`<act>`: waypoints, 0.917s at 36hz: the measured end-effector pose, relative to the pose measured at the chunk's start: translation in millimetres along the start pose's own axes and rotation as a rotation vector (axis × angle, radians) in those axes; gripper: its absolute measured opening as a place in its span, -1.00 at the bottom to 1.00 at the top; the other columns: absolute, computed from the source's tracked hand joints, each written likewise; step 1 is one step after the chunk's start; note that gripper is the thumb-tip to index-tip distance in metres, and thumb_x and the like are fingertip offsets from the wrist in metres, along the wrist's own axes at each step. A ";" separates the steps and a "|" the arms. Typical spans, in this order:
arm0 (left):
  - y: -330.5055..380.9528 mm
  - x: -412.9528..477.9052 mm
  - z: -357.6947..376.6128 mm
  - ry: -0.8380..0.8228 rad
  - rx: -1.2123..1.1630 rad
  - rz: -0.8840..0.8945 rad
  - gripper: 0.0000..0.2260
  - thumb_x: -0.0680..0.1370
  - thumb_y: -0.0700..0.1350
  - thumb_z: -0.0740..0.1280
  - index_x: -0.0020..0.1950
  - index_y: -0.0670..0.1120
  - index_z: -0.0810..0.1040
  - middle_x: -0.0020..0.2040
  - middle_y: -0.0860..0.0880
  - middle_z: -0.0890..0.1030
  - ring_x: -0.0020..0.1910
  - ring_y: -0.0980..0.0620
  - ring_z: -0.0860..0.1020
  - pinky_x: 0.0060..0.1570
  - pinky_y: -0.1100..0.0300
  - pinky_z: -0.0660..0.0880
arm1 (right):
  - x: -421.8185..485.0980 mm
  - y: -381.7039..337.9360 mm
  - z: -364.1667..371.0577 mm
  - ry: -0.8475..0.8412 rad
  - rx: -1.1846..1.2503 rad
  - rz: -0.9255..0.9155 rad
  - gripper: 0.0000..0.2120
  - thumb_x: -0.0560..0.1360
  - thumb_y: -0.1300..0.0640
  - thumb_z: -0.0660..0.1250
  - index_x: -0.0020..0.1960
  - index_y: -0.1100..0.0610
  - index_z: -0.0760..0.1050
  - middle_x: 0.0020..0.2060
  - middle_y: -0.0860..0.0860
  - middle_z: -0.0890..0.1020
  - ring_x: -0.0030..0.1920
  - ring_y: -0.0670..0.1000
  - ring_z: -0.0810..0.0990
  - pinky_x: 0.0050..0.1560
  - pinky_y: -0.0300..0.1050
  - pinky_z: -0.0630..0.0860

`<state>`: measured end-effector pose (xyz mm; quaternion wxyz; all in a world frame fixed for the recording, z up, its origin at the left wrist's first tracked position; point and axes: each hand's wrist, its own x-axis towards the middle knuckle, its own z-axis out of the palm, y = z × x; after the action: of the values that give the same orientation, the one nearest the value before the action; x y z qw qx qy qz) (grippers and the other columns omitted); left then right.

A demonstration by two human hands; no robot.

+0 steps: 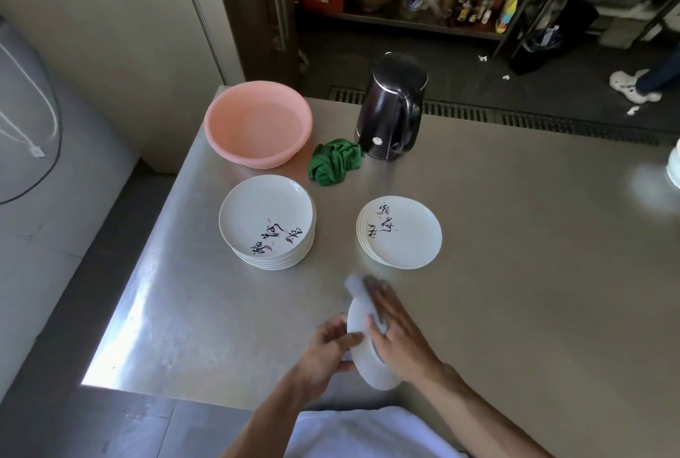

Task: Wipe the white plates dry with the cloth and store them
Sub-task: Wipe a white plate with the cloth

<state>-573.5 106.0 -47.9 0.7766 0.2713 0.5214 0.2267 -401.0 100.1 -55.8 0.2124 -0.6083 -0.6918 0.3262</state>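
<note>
My left hand (327,351) grips a white plate (362,354) by its edge, held on its side above the near part of the steel table (515,273). My right hand (397,328) presses a pale cloth (358,290) flat against the plate's face. Further back stand two stacks of white plates with painted script: a taller stack (268,222) on the left and a shorter stack (399,232) on the right.
A pink basin (257,122) holding water sits at the table's far left corner. Beside it lie a crumpled green cloth (334,162) and a black electric kettle (392,108). Another white dish (675,167) shows at the right edge. A person's shoe (631,86) is on the floor beyond.
</note>
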 end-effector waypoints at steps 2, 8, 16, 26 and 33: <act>0.4 -0.5 1.5 0.007 0.020 0.012 -0.82 0.63 -0.30 0.32 0.21 -0.21 0.61 0.13 -0.19 0.70 0.09 -0.12 0.68 0.00 -0.04 0.65 | -6.3 0.8 6.0 -0.056 -0.120 -0.228 -0.52 0.70 -0.07 0.04 0.59 -0.07 0.14 0.59 -0.13 0.15 0.61 -0.02 0.01 0.59 -0.08 -0.06; 2.1 -4.5 -1.8 0.004 -0.096 0.036 -0.83 0.63 -0.21 0.37 0.20 -0.15 0.66 0.00 -0.16 0.69 -0.09 -0.07 0.65 -0.06 0.00 0.60 | -4.6 8.1 11.9 0.035 -0.027 0.192 -0.47 0.69 0.03 0.14 0.60 0.11 0.11 0.60 -0.02 0.11 0.61 0.03 0.05 0.57 -0.13 0.02; 18.7 10.9 -10.4 0.138 -0.278 0.077 -0.91 0.66 -0.28 0.27 0.13 -0.24 0.53 -0.23 -0.08 0.65 -0.30 0.03 0.64 -0.30 0.15 0.59 | -16.9 -7.0 12.2 -0.057 0.105 0.192 -0.42 0.68 -0.02 0.11 0.63 0.03 -0.01 0.60 -0.04 0.09 0.60 -0.05 0.02 0.58 -0.06 0.06; 32.5 23.7 -0.1 0.138 -0.297 0.062 -0.68 0.68 -0.02 0.30 0.35 -0.19 0.52 0.29 -0.15 0.60 0.23 -0.08 0.58 0.10 0.02 0.58 | -2.5 -10.7 -7.4 0.288 -0.243 -0.072 -0.66 0.62 0.17 0.12 0.31 0.13 0.53 0.08 -0.03 0.64 0.02 -0.05 0.59 0.04 -0.21 0.51; 13.1 18.0 -1.8 0.328 0.008 -0.011 -0.75 0.73 0.05 0.14 0.21 0.03 0.58 0.14 -0.01 0.64 0.13 -0.06 0.60 -0.09 0.14 0.55 | 12.1 4.4 -13.3 0.274 0.341 0.650 -0.75 0.64 -0.09 0.17 -0.10 0.04 0.43 -0.26 -0.07 0.58 -0.23 0.00 0.54 -0.28 -0.26 0.42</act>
<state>-569.8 127.7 -52.2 0.6811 0.2311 0.6436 0.2617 -390.8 114.7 -50.9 0.2864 -0.7895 -0.3641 0.4025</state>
